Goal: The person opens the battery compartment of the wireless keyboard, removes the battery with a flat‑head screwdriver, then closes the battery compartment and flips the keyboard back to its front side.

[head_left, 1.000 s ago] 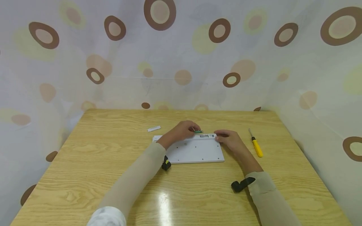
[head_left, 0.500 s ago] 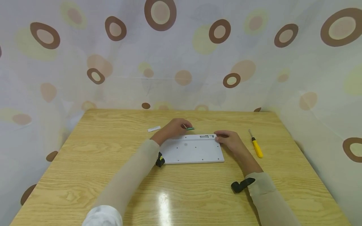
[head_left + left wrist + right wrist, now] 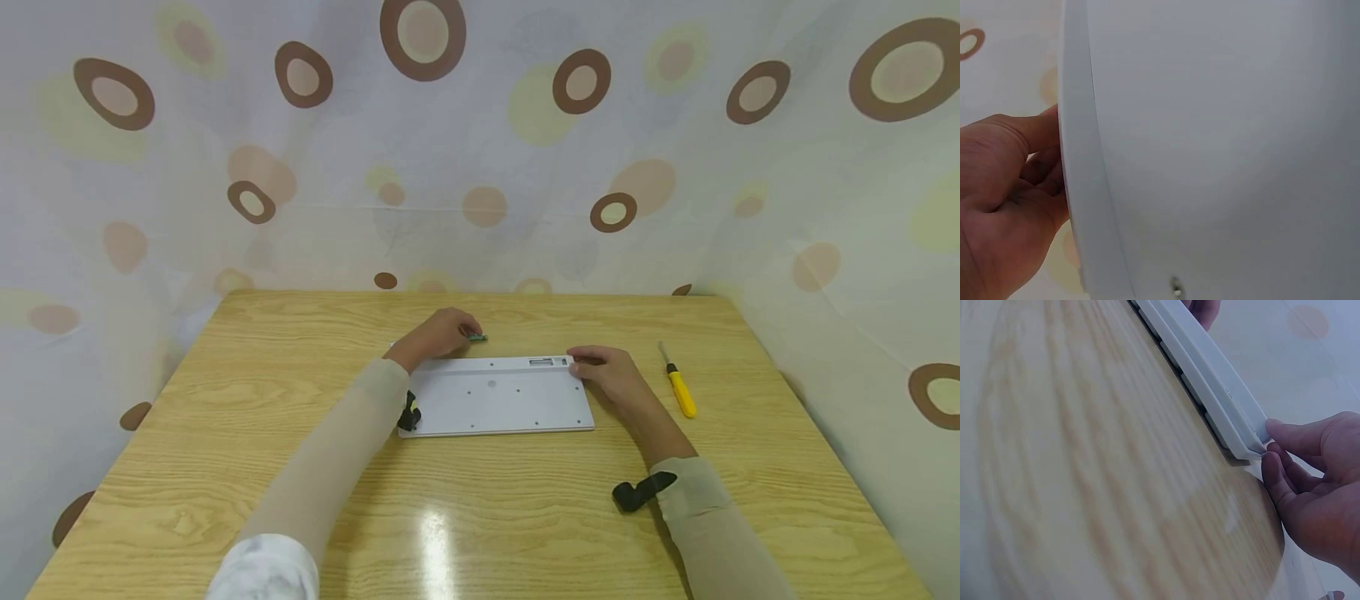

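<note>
First, left hand [image 3: 441, 332]: fingertips hard to see, pinching a green piece [image 3: 477, 337], too small to identify, beyond a white keyboard [image 3: 495, 407]. Keyboard: face down on the table [image 3: 540, 517], presumably to expose its slot [image 3: 540, 362]. Right hand [image 3: 611, 373]: pinching the keyboard's far right corner, apparently steadying it. Screwdriver [image 3: 682, 392]: well apart, unheld.

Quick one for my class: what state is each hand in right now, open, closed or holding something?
Left hand: closed, holding a small green battery.
Right hand: closed, pinching a corner of the keyboard.
</note>
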Demonstrator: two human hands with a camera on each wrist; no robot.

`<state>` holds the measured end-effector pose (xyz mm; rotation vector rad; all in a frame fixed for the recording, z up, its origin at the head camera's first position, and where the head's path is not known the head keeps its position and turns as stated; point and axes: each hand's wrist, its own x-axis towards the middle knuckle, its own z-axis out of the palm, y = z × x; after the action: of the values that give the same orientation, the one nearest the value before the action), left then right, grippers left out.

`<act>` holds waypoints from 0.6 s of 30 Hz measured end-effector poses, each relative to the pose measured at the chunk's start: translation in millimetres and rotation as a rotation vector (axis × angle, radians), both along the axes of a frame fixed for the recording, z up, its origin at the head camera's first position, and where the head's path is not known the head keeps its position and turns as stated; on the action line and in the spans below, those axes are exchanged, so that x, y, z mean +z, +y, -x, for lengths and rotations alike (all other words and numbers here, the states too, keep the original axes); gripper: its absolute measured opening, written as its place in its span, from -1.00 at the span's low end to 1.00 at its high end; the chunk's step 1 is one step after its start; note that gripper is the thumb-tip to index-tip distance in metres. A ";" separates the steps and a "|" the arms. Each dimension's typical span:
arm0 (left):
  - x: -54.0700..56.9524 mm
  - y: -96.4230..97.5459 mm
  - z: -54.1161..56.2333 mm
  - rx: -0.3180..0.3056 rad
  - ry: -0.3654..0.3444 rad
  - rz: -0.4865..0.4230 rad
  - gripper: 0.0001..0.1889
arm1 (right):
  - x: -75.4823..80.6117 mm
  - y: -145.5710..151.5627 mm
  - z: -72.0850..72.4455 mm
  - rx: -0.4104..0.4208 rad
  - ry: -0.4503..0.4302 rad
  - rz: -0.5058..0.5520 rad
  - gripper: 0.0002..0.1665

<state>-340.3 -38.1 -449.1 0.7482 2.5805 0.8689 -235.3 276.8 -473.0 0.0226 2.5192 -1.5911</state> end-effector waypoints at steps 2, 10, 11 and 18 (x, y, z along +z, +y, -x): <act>-0.1 -0.4 0.9 0.007 -0.008 0.020 -0.66 | 0.0 0.5 0.1 -0.002 -0.003 -0.002 -0.52; 0.7 1.4 1.8 0.014 -0.014 0.046 -0.65 | 0.4 0.8 0.0 -0.006 0.001 0.015 -0.52; 1.1 1.3 1.3 0.015 -0.014 0.047 -0.65 | 0.4 0.5 -0.1 -0.005 0.002 0.018 -0.53; 2.0 -0.8 -2.5 0.011 -0.011 0.035 -0.65 | -1.5 0.7 0.1 -0.004 0.000 0.014 -0.52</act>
<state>-337.9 -38.9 -447.2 0.7178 2.5854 0.8270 -235.5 277.5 -474.5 0.0258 2.5094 -1.6096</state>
